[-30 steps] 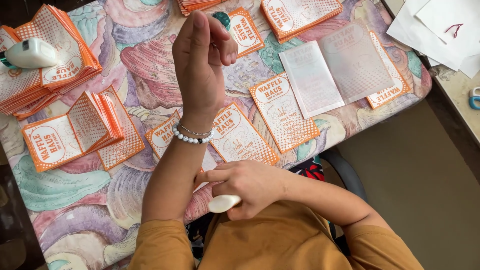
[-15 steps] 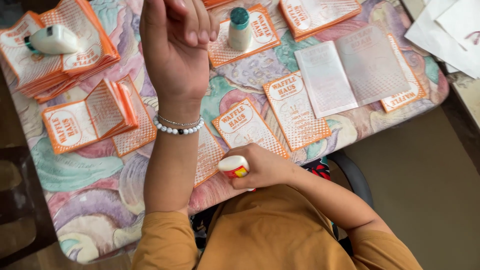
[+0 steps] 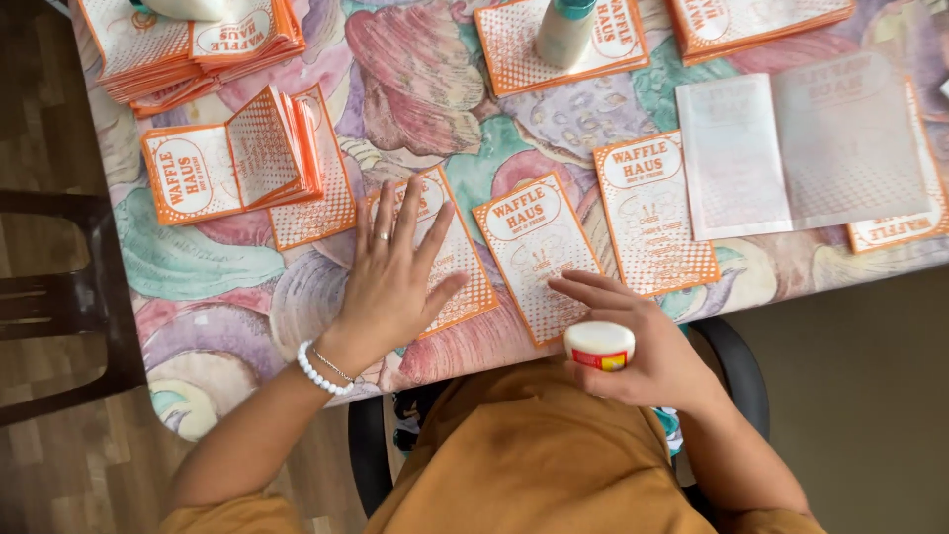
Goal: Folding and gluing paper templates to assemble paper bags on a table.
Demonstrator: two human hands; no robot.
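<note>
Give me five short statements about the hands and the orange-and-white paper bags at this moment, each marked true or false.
1. The left hand lies flat with fingers spread on a paper bag. True.
2. The right hand is empty. False: it holds a small round white tub with a red and yellow label.
3. The white bottle with the teal cap stands on a bag at the far side of the table. True.
4. A bead bracelet is on the right wrist. False: it is on the left wrist.
5. The table has a plain white top. False: it bears a colourful swirled pattern.
</note>
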